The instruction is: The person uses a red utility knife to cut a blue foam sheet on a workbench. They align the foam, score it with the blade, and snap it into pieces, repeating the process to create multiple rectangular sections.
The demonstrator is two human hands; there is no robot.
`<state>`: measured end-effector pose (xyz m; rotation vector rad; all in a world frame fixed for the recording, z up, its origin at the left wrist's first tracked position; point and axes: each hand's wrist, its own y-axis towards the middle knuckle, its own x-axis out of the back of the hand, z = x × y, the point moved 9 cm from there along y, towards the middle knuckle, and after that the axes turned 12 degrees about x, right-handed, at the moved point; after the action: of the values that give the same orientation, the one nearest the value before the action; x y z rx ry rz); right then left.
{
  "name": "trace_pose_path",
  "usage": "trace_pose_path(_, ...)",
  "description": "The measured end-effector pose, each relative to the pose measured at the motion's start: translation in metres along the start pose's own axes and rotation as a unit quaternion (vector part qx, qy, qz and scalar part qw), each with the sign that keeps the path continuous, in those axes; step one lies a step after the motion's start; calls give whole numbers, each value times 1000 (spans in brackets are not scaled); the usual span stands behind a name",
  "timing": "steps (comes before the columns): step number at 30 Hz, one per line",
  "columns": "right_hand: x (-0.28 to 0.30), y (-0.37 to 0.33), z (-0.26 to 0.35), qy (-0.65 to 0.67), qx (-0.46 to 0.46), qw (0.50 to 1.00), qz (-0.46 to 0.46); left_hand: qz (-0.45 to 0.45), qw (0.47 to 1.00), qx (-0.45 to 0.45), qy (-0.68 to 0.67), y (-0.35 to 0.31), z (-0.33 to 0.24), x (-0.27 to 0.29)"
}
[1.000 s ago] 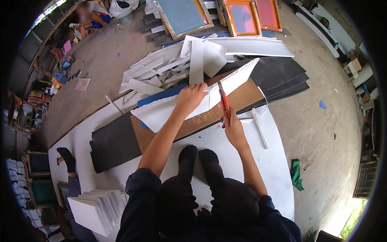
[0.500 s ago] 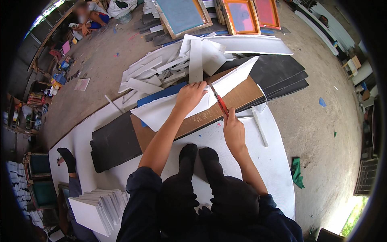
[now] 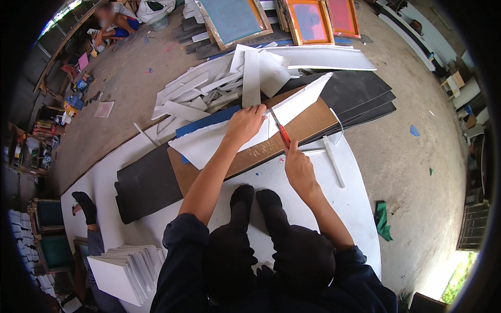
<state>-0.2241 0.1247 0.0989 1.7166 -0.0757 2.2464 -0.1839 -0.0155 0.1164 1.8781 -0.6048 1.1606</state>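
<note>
A white foam sheet with a ragged edge lies slantwise over a brown board. My left hand is closed at the sheet's far edge, fingers together, pressing on it. My right hand grips a red-handled utility knife. Its long blade lies against the sheet just right of my left fingers, where a short cut line shows. Under the brown board are a blue sheet and dark grey sheets.
White offcuts are heaped beyond the sheet. Framed screens lean at the back. A stack of white panels stands at lower left, near another person's leg. A narrow white strip lies at right. Another person crouches far left.
My right hand has drawn the knife slightly down and to the left. My left hand stays in place on the sheet. The view has shifted a little.
</note>
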Motion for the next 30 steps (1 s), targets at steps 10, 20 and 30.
trace_pose_path(10,-14,0,-4,-19,-10,1000,21,-1,1000,-2,-7,0,0,2)
trace_pose_path(20,-15,2,-4,-25,-12,999,42,13,1000,2,4,1,2,-4)
trace_pose_path(30,-7,3,0,-21,-36,998,55,2,1000,2,-2,1,2,-3)
